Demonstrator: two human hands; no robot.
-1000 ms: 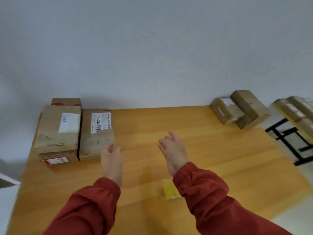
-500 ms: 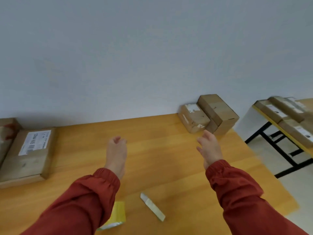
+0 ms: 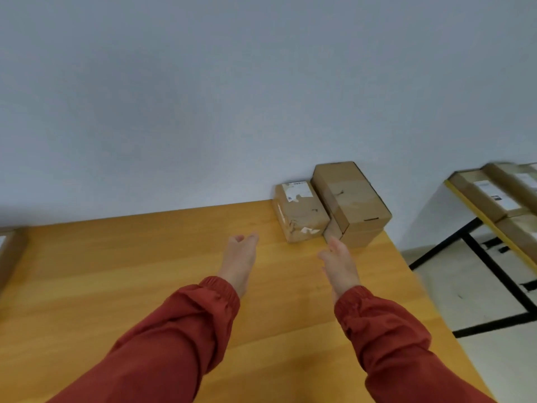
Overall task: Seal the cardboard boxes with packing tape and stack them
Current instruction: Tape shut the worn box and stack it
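Note:
Two cardboard boxes stand at the table's far right corner against the wall: a low box with a torn white label [image 3: 300, 212] and a taller box [image 3: 350, 199] beside it on the right. My left hand [image 3: 241, 258] reaches forward over the table, fingers loosely extended, holding nothing, a short way left of the low box. My right hand [image 3: 340, 264] stretches out flat and empty, its fingertips just in front of the taller box's lower corner. Both arms wear red sleeves.
The wooden table [image 3: 130, 271] runs along a grey wall. A cardboard box's edge [image 3: 10, 254] shows at the far left. To the right stands a second table with a black frame [image 3: 476, 248] carrying several more boxes [image 3: 491, 196], across a gap of floor.
The view has swung right, away from the left boxes. Both hands have moved forward and right toward the corner boxes. The yellow item and white strip on the table have left the view.

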